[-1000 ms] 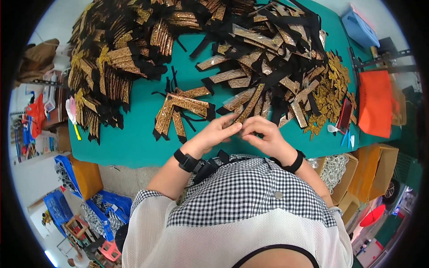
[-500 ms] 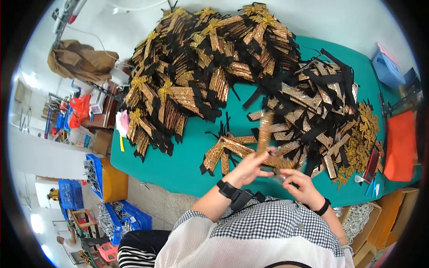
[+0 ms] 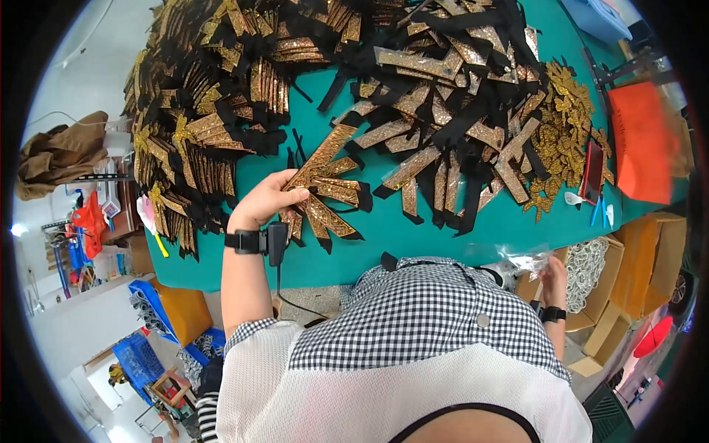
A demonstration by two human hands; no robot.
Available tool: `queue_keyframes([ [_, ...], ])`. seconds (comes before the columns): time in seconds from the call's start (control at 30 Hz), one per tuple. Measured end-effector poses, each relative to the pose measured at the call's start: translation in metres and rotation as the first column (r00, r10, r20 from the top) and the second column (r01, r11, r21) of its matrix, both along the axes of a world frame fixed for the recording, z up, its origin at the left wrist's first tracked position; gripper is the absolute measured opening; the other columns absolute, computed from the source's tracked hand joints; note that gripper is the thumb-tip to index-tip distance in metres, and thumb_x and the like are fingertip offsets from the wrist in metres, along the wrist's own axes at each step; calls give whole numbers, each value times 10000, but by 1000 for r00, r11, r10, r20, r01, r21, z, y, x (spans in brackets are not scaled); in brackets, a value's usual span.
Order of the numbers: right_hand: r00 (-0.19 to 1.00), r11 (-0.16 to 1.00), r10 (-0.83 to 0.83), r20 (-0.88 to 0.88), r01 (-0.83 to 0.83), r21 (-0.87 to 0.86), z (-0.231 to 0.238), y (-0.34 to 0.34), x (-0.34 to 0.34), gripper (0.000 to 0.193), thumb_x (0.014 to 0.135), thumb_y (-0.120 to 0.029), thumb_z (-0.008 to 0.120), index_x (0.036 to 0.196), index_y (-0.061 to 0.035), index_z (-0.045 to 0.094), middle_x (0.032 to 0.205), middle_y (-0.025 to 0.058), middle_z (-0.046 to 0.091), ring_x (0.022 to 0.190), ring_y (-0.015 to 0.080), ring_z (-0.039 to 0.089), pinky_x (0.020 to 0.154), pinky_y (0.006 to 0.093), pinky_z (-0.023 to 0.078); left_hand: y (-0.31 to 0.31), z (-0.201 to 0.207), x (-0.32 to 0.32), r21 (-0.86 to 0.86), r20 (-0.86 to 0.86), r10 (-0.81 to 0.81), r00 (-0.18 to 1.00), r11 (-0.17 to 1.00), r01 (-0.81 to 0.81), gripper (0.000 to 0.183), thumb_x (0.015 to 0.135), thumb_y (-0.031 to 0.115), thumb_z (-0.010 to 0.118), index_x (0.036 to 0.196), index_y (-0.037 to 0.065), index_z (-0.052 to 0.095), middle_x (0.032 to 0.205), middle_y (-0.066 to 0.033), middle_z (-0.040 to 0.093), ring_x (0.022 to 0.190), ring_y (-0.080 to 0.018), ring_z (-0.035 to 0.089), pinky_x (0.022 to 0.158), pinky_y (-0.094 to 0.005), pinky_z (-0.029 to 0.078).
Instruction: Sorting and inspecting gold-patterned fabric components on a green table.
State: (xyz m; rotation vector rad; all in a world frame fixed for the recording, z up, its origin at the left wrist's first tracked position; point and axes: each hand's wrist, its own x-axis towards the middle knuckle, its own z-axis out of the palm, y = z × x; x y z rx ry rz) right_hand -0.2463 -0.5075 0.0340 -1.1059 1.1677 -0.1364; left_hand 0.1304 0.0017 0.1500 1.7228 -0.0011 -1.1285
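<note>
Two hands, dozens of gold strips, one orange bag, apparently one clear wrapper

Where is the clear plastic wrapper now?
In the head view, the clear plastic wrapper is right of centre, held in the right hand, near the silvery rings.

The tabletop was plain green. The held strip glittered copper-gold, the loose strips paler gold with black ends, the flat cut-outs yellow-gold. Black-and-white gingham covered the garment front; the sleeves showed white mesh, the 2 wristbands plain black, the bag orange-red.
</note>
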Motion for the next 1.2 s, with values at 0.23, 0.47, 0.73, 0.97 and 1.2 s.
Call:
queue_keyframes([
  [0.23,979,991,-15,-201,-12,-132,-60,-41,-35,212,844,-199,549,1033,-103,543,744,-26,532,636,92,482,587,232,392,-5,-13,16,428,102,-485,869,810,401,238,729,180,682,844,-17,611,722,-23,600,662,-93,554,574,-241,448],
  [0.47,965,923,-13,-262,-89,-373,-85,-67,-56,155,830,-180,552,858,-30,579,798,-8,544,713,102,479,647,249,399,-4,-40,6,716,364,-540,759,683,143,561,575,225,784,1044,26,549,950,-162,580,907,-319,561,768,-377,451],
  [0.73,900,838,-176,-400,-77,-540,-44,-51,-15,377,825,-265,557,1125,-53,475,1007,65,528,825,142,492,600,237,393,0,-47,-27,695,644,-462,610,687,-212,692,585,210,778,1186,97,452,1213,-178,398,1051,-360,456,879,-416,428],
  [0.97,504,271,-4,-864,-831,-486,-33,-115,-10,384,793,-284,556,1087,-37,541,1099,205,498,932,334,513,781,421,421,-47,-34,-6,374,891,-276,360,896,-241,435,722,237,669,1103,80,531,1158,-149,469,1069,-330,442,900,-399,394],
  [1.2,832,-136,201,-518,-500,-856,49,-50,118,218,799,-136,568,984,-20,572,1102,145,518,992,306,488,841,395,395,-191,-14,35,-92,995,98,37,987,-129,406,775,235,577,1125,39,515,1104,-172,522,1018,-357,470,864,-411,396],
])
